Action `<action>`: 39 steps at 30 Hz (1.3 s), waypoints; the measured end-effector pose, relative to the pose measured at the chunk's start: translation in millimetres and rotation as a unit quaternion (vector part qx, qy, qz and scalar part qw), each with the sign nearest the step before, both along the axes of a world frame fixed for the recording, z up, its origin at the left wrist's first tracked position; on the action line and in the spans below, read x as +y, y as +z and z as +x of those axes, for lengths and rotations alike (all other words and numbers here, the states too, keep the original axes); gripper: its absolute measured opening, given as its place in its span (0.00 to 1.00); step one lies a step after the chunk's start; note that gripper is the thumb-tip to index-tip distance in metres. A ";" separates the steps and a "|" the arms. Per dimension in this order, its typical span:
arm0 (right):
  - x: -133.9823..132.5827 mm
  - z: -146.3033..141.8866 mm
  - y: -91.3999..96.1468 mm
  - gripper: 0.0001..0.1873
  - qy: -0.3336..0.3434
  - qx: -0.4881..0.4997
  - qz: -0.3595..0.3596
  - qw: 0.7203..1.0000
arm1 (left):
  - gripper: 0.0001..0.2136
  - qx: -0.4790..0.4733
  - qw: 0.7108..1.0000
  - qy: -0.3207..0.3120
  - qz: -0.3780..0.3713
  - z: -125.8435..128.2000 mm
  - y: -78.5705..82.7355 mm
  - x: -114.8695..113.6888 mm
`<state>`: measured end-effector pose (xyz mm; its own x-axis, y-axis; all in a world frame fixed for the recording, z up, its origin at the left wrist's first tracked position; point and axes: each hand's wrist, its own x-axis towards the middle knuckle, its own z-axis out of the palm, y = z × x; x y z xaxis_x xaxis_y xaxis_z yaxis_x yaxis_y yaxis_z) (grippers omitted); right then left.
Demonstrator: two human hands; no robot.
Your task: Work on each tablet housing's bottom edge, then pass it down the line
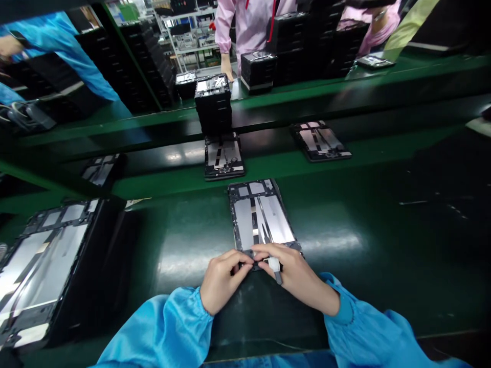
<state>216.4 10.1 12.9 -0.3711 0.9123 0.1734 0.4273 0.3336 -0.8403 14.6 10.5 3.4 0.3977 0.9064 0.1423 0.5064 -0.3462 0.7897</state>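
An opened tablet (282, 220) lies in front of me, its silver inner plate and dark ribbon cable face up. At its near edge my left hand (224, 276) is closed, thumb and forefinger pinched together. What they pinch, if anything, is too small to make out. My right hand (293, 271) meets it there, fingertips almost touching the left ones. Tucked in the right hand is a pair of tweezers (274, 264) with a white wrap, its pointed end lying over the tablet's plate.
A stack of opened tablets (49, 266) stands at my left. Two more tablets, one in the middle (224, 156) and one at the right (320, 140), lie on the green belt (268, 166) ahead. Beyond, black stacks (213, 105) line a shelf, with co-workers (251, 25) behind.
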 end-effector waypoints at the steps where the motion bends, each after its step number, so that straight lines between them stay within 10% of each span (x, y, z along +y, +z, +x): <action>1: 0.3 -1.3 -0.1 0.16 0.004 -0.002 0.005 1.000 | 0.08 -0.024 1.000 0.003 -0.018 0.7 -0.4 -0.4; 22: -3.5 -4.6 -2.7 0.21 0.024 -0.007 0.001 1.000 | 0.04 0.075 0.997 -0.011 0.000 -4.0 3.9 -5.9; 30: -6.2 -5.5 -16.2 0.30 0.040 -0.011 0.039 0.998 | 0.11 0.234 0.934 -0.072 0.260 -17.4 -1.6 -19.7; 39: -4.6 -3.6 -17.6 0.31 0.037 -0.006 0.019 0.999 | 0.14 0.241 0.908 -0.129 0.319 -32.5 -4.5 -13.4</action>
<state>212.8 5.6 -4.7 -0.4389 0.8753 0.2029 0.4111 0.3964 -0.8209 -17.9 -2.9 -1.1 0.7406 0.5680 0.3589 0.5762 -0.8117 0.0957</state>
